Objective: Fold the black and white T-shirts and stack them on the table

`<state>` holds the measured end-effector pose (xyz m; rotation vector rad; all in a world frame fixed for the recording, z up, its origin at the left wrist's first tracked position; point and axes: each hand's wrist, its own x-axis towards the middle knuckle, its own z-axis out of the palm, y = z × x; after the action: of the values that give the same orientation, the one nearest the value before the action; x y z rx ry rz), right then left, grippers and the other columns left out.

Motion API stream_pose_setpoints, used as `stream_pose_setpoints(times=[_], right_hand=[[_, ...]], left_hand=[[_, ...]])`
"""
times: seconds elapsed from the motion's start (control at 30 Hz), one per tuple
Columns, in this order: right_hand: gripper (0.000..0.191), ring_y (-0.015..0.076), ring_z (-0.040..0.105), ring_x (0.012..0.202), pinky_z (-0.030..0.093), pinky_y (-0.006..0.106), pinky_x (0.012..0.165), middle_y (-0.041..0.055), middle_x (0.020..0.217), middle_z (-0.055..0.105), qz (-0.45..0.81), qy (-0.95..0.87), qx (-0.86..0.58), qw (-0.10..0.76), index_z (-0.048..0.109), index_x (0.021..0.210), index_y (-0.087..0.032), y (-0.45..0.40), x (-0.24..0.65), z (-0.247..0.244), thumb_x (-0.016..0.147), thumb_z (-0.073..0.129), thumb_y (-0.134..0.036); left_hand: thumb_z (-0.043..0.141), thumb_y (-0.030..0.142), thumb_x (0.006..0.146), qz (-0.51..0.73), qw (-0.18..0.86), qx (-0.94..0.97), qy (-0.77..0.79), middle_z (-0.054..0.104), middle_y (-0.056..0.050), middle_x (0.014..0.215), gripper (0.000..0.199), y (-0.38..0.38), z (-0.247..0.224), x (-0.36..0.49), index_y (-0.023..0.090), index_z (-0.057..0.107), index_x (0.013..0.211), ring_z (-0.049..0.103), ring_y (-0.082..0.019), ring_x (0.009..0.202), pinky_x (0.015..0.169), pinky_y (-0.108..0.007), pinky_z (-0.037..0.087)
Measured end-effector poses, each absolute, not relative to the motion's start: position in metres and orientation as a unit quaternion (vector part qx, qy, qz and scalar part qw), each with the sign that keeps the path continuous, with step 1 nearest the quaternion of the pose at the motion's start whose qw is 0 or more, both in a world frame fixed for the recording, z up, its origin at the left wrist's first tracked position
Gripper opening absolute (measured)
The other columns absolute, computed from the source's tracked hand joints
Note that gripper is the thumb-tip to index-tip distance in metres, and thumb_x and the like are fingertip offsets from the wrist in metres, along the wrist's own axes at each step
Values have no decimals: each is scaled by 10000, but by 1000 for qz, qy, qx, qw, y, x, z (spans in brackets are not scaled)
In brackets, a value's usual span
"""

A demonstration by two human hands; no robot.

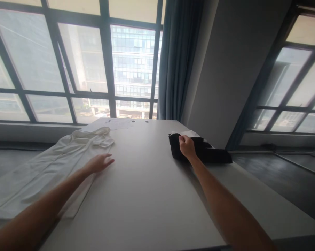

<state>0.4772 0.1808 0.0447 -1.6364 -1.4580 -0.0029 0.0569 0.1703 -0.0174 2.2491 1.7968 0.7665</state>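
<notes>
On the right side of the table my right hand (187, 146) has its fingers closed on a black folded cloth item (176, 150); its exact kind cannot be made out. Part of it stretches to the right past my wrist, along the table edge. My left hand (99, 163) is open, fingers apart and holding nothing, at the edge of a white garment (65, 157). That garment lies spread and wrinkled along the left side of the table and hangs over its left edge. Whether my left hand touches it, I cannot tell.
Both hands are over a long white table (141, 188). Sheets of paper (118, 122) lie at its far left end, and a white piece (190, 134) sits behind the black item. Beyond stand large windows (133, 62), a blue curtain (179, 62) and a grey pillar (230, 66).
</notes>
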Motion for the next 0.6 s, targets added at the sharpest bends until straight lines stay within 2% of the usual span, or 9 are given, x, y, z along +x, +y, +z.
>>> stream_pose_setpoints(times=[0.07, 0.17, 0.23, 0.3, 0.33, 0.47, 0.53, 0.6], right_hand=[[339, 175, 526, 690, 405, 279, 681, 19, 675, 571, 74, -674, -526, 513, 557, 699, -191, 167, 434, 66, 914, 424, -416], [371, 142, 469, 655, 393, 261, 641, -22, 647, 506, 205, -739, -337, 547, 529, 672, -196, 142, 368, 95, 864, 510, -514], [378, 136, 466, 651, 398, 257, 630, -26, 653, 506, 258, -749, -268, 548, 542, 679, -194, 131, 337, 108, 848, 535, -532], [371, 139, 485, 669, 413, 259, 644, -21, 670, 525, 258, -727, -254, 583, 557, 685, -192, 132, 324, 113, 839, 548, -529], [368, 143, 498, 686, 422, 262, 657, -16, 682, 539, 242, -703, -266, 614, 566, 690, -190, 137, 323, 113, 835, 550, -528], [401, 163, 536, 720, 454, 275, 662, 3, 702, 576, 171, -586, -366, 703, 612, 737, -177, 176, 344, 101, 830, 527, -559], [424, 165, 538, 695, 468, 277, 630, 2, 679, 570, 155, -556, -403, 710, 622, 755, -172, 191, 355, 92, 826, 527, -579], [428, 157, 538, 657, 482, 277, 597, -4, 669, 563, 164, -547, -410, 711, 623, 772, -171, 198, 360, 88, 821, 545, -589]], left_hand=[[543, 594, 847, 265, 123, 784, 548, 656, -155, 1281, 607, 155, -12, 84, 163, 618, 1269, 636, -323, 1139, 955, -389, 496], [672, 591, 749, 342, 127, 818, 445, 638, -155, 1297, 718, 128, 1, 128, 176, 565, 1326, 619, -325, 1149, 934, -403, 499], [698, 499, 753, 388, 134, 806, 427, 726, -107, 1021, 488, 113, 10, 144, 166, 665, 1109, 671, -279, 929, 797, -356, 522], [687, 447, 772, 406, 144, 794, 429, 696, -40, 798, 298, 104, 14, 143, 172, 674, 887, 639, -221, 759, 685, -311, 494], [682, 444, 777, 406, 150, 791, 433, 663, -16, 736, 275, 102, 15, 137, 175, 652, 819, 610, -196, 709, 648, -294, 472], [650, 508, 785, 339, 228, 793, 452, 549, 37, 612, 335, 111, 8, 101, 181, 587, 746, 512, -134, 588, 547, -250, 402], [657, 504, 777, 263, 283, 821, 421, 585, 25, 649, 326, 117, 1, 92, 181, 630, 810, 550, -148, 624, 568, -252, 431], [727, 462, 714, 216, 293, 856, 366, 670, -24, 836, 346, 118, -6, 94, 188, 678, 919, 621, -202, 797, 685, -281, 488]])
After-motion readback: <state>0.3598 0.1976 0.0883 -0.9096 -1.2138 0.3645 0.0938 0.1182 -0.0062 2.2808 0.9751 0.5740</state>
